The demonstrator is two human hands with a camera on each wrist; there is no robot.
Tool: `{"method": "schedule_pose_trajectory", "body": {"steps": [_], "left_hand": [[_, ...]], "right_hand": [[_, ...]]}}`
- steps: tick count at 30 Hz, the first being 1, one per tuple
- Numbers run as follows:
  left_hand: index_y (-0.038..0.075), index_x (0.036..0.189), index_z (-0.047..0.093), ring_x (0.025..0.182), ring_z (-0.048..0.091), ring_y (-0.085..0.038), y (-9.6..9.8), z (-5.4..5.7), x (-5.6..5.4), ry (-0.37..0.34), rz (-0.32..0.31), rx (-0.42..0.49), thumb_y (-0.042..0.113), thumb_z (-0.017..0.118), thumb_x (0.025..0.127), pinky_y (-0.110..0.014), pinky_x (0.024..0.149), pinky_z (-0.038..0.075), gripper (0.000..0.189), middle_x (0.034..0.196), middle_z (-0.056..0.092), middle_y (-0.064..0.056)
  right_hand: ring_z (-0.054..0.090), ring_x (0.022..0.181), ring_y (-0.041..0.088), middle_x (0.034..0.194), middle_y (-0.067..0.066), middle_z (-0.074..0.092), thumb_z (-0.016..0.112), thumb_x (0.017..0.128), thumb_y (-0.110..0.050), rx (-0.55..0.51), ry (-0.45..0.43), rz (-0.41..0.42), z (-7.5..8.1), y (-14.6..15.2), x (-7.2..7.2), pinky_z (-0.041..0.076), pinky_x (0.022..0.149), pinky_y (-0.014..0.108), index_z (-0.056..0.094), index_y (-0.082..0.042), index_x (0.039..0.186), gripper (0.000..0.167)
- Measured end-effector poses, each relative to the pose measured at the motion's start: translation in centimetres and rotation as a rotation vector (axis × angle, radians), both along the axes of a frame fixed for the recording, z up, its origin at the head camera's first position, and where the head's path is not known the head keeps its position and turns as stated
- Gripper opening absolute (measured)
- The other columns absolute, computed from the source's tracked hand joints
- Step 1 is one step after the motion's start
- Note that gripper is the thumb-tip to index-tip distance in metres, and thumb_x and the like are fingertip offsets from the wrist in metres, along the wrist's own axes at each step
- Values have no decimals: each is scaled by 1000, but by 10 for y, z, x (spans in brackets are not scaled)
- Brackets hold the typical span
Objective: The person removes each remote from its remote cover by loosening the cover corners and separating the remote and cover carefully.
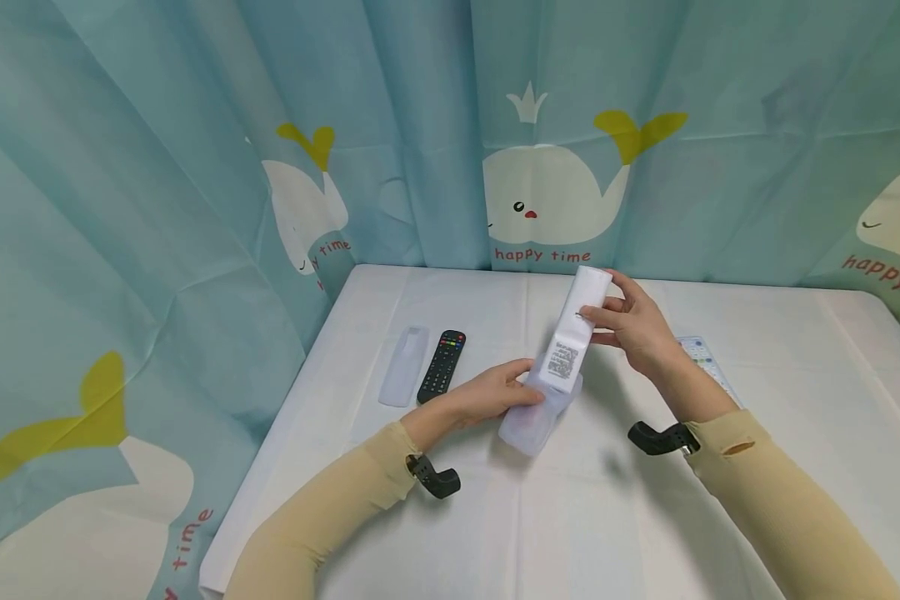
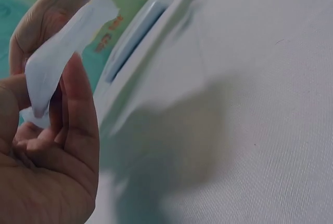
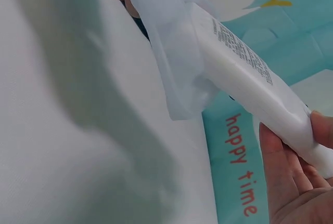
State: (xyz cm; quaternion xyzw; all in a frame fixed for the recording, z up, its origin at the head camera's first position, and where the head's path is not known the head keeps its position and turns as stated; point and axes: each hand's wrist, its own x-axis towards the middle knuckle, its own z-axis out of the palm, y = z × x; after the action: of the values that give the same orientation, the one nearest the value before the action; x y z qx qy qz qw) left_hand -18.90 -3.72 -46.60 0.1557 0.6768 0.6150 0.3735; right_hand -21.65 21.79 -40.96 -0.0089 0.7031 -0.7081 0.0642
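While L hand (image 1: 498, 392) pinches flimsy translucent cover (image 1: 528, 427), R hand (image 1: 636, 327) grips long, boxy wht. bar (image 1: 575, 330).

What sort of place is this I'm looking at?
Probably a curtained-off indoor corner set up for tabletop work: whale-print curtains hang along a white table, where a black remote lies.
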Motion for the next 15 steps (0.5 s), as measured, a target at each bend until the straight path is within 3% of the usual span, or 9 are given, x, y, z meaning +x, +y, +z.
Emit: {"method": "schedule_pose_trajectory", "body": {"steps": [7,15], "left_hand": [[17,162,30,116,60,-23,-5,-1,-1,-62,-89,67,5,59,101,-41,97,52,69,135,59,-10],[26,162,25,112,62,-26,-7,3,1,-134,-188,98,1,61,97,-46,90,55,79,129,58,-9]], "right_hand": [[71,86,14,106,-2,67,73,96,-8,-43,3,-13,1,1,-1,61,74,32,30,-17,158,76],[71,85,14,106,-2,68,73,96,-8,-52,6,-15,2,1,0,61,73,31,32,-17,157,74]]}}
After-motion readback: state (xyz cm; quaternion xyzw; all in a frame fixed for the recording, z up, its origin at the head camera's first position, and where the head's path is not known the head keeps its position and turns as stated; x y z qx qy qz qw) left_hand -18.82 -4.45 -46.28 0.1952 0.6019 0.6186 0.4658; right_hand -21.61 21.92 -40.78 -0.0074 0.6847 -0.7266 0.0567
